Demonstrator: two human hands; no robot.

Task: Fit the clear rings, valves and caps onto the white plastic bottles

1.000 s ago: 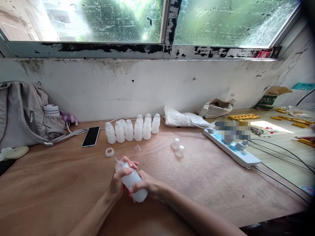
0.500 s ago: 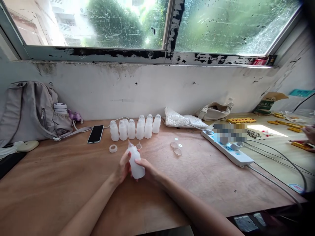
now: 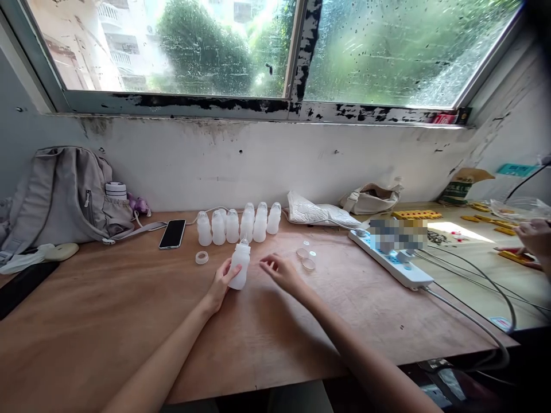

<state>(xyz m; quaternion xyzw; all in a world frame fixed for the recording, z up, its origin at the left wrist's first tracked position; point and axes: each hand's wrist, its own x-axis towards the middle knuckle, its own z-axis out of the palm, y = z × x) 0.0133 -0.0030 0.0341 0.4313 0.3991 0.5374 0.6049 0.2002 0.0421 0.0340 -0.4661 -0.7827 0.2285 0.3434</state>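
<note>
My left hand [image 3: 222,279] is wrapped round the body of a frosted white bottle [image 3: 240,268], tilted slightly, with a clear nipple at its top. To the right of the bottle, my right hand [image 3: 279,271] is off it, fingers loosely bent and apart, with nothing visible in them. A white ring [image 3: 202,257] lies on the table to the left. Several capped frosted bottles [image 3: 232,227] stand in a group behind my hands. Clear round rings [image 3: 308,264] and small discs [image 3: 313,253] lie to the right of my right hand.
A phone [image 3: 173,234] and a grey backpack [image 3: 71,195] are at the left. A white power strip [image 3: 390,261] with cables lies at the right. Behind stand a white padded package [image 3: 316,211] and a beige bag [image 3: 372,198]. Another person's hand [image 3: 534,235] shows at the far right.
My right hand has let go of the bottle and moved right. My left hand has kept the bottle, now more upright and a little farther from me. The view has shifted slightly.
</note>
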